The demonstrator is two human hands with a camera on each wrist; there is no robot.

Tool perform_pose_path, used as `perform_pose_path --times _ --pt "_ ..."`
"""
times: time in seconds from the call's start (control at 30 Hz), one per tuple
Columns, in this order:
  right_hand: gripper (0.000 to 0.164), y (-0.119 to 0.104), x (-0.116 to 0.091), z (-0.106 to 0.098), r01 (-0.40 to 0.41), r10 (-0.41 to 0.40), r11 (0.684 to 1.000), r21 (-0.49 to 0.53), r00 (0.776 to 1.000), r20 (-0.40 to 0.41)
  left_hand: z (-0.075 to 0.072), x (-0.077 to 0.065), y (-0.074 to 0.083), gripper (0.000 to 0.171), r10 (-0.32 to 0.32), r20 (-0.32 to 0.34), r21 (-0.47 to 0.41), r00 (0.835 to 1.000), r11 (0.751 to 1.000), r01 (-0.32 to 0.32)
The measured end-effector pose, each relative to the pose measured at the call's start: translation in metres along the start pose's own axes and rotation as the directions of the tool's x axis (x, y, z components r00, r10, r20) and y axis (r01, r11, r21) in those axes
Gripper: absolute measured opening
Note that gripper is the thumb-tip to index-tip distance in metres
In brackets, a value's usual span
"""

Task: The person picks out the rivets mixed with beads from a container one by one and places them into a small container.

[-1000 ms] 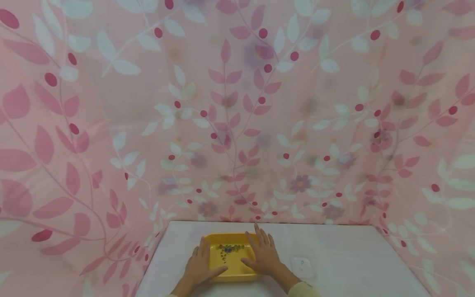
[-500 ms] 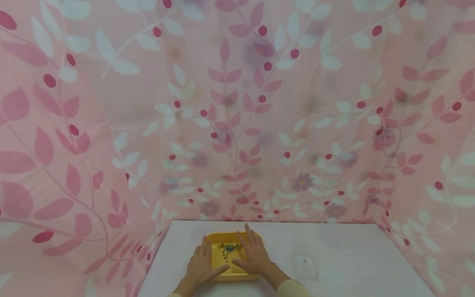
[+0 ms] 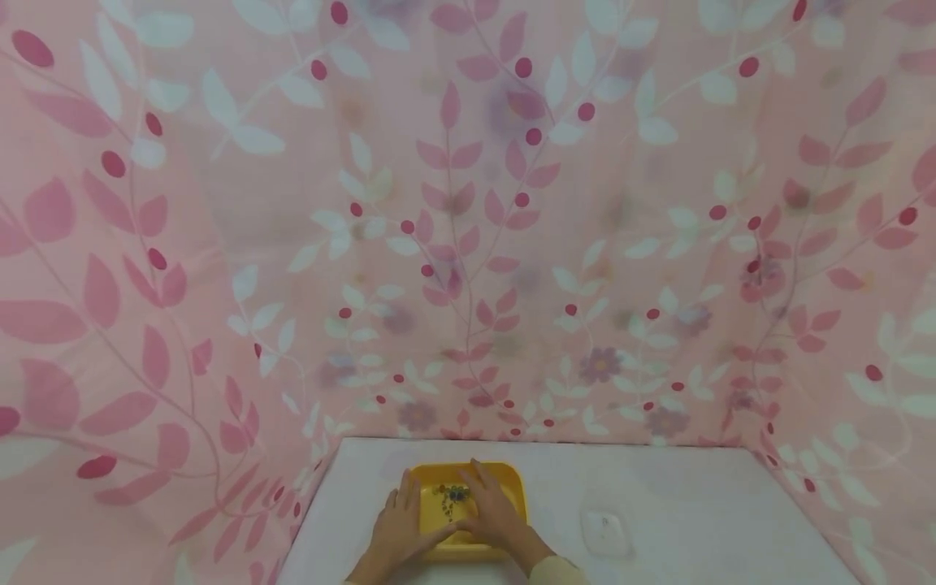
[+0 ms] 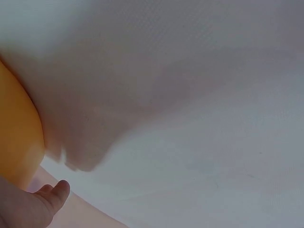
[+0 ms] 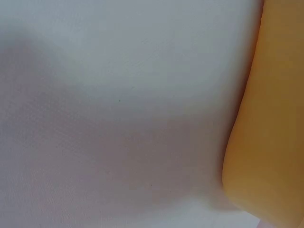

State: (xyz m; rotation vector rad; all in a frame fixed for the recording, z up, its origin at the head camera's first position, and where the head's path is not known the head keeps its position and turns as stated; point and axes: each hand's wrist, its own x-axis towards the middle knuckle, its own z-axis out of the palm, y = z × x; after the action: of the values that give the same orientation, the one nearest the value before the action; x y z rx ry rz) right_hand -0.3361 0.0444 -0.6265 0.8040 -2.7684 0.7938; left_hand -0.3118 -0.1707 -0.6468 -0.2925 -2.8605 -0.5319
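A yellow tray (image 3: pixel 520 497) sits on the white table in the head view. Inside it, small glass marbles (image 3: pixel 457 493) form a row along the back with a short tail toward the front. My left hand (image 3: pixel 397 528) lies along the tray's left side, fingers straight and thumb stretched across the front part. Over the tray's inside is my right hand (image 3: pixel 497 516), fingers extended just right of the marbles; the two thumbs come close together. The left wrist view catches the tray's outer wall (image 4: pixel 19 128) and some fingers (image 4: pixel 59 194). Only tray wall (image 5: pixel 270 133) and tabletop show at the right wrist.
A small clear plastic piece (image 3: pixel 605 533) lies on the white table (image 3: pixel 680 504) to the right of the tray. Pink leaf-patterned cloth (image 3: pixel 468 244) hangs behind the table and along both sides.
My right hand has moved left from the tray's right rim to over its inside, toward the marbles, whose row looks shorter now. The left hand stays at the left side.
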Motion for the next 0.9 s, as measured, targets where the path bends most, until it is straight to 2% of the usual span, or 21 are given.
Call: perform_pose_path --times 0.13,0.23,0.37,0.47,0.7,0.9 --pt "0.077 -0.002 0.011 0.0 -0.035 0.034 0.999 0.019 0.999 0.019 -0.006 0.004 0.0 0.116 0.001 -0.027 0.028 1.0 1.0 -0.001" --pt "0.066 -0.002 0.015 0.004 -0.042 0.041 0.998 0.045 0.999 0.022 -0.007 0.005 -0.001 0.115 0.004 -0.025 0.014 1.0 1.0 -0.004" --pt "0.04 0.001 0.014 0.016 -0.04 0.035 0.982 0.182 0.999 0.029 -0.003 0.001 -0.002 0.115 -0.004 0.011 0.006 1.0 1.0 0.004" --pt "0.027 0.005 0.013 0.026 -0.04 0.028 0.965 0.259 0.998 0.051 -0.001 -0.004 -0.001 0.115 -0.014 0.028 0.024 1.0 1.0 0.013" --pt "0.024 0.008 0.015 0.033 -0.048 0.023 0.971 0.234 0.994 0.106 -0.004 -0.008 0.002 0.114 -0.016 0.027 0.022 1.0 1.0 0.015" --pt "0.027 0.009 0.021 0.034 -0.014 0.003 0.983 0.184 0.998 0.061 -0.004 -0.002 0.002 0.113 -0.012 0.011 0.025 1.0 1.0 0.012"
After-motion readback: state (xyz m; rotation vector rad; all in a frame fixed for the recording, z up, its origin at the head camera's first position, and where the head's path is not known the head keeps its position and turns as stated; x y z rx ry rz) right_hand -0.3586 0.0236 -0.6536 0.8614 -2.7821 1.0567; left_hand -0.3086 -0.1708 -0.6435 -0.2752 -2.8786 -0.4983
